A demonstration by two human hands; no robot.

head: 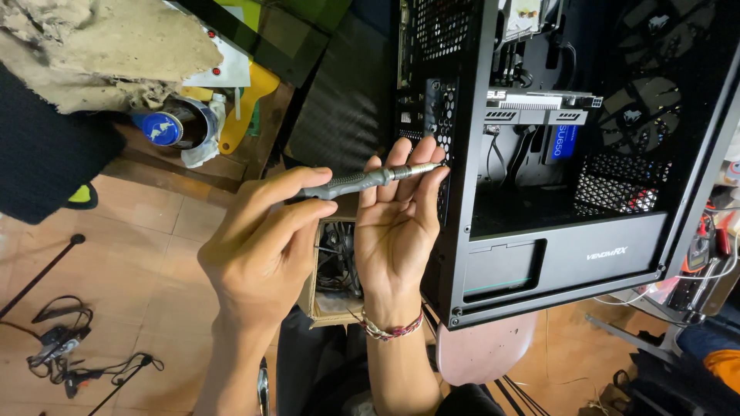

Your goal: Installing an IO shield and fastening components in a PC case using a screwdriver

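The grey screwdriver (370, 179) lies nearly level, tip pointing right toward the black computer case (539, 254). The left hand (258, 254) pinches its handle in a closed grip; the right hand (397, 219), palm open, steadies the shaft on its fingertips.

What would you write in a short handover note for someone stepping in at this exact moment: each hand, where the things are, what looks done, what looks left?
Left hand: pinches the handle of a grey precision screwdriver.
Right hand: open, palm up, fingers steadying the shaft near the tip.
Tip sits at the rear edge of the open black computer case, by the perforated slot area.
Done: side panel is off, graphics card is inside.
Left: cannot tell whether the screw is in or out; check it.
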